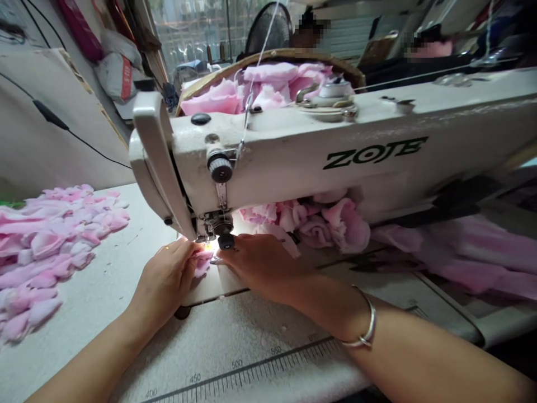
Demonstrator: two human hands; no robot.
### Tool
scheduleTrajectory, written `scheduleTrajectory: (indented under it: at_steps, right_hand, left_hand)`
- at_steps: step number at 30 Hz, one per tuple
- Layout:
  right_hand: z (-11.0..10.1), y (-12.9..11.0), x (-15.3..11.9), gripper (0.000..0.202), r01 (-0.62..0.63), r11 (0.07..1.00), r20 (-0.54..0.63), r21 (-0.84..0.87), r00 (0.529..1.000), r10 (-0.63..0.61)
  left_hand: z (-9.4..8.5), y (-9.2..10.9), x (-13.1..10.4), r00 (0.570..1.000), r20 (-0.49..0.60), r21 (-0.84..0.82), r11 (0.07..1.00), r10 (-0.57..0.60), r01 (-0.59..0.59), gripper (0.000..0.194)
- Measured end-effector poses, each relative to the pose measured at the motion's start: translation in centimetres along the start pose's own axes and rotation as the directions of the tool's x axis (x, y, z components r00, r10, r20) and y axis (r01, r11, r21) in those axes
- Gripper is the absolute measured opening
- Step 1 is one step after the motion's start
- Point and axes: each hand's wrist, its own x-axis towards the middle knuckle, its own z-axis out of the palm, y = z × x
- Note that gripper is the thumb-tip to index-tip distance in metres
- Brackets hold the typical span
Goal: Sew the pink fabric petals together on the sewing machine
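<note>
A white sewing machine [277,151] spans the view, its needle area lit by a small lamp. Under the presser foot lies a small piece of pink fabric [203,264]. My left hand [170,268] pinches this fabric from the left side, thumb and fingers pressed together. Just right of the needle, my right hand [262,263] has its fingers curled close to the foot; its fingertips are partly hidden, and what they hold is not visible. Behind that hand, pink fabric flowers [323,224] sit under the machine arm.
Many pink fabric petals [50,246] are piled on the table at left. A basket [356,73] of pink fabric stands behind the machine. More pink fabric [453,252] lies at right. A ruler strip [251,372] runs along the table's front. People sit in the background.
</note>
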Motion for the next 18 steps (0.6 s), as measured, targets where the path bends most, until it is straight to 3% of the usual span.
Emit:
scheduleTrajectory:
  at_steps: [4,11,18]
  right_hand:
    - [-0.1,-0.3,0.2,0.016,0.055,0.999,0.017,0.002,0.998,-0.055]
    - [-0.3,-0.3,-0.1,0.016,0.060,0.998,0.003,0.020,0.998,-0.060]
    - [-0.1,-0.1,-0.1,0.016,0.028,0.998,-0.004,0.049,1.000,-0.028]
  left_hand:
    - [0.6,-0.3,0.1,1.000,-0.007,0.018,1.000,-0.012,0.013,0.006]
    - [0.2,-0.3,0.1,0.984,-0.006,0.187,0.967,0.177,-0.172,0.016]
    - [-0.5,0.6,0.2,0.960,0.028,0.178,0.944,0.278,-0.278,0.018]
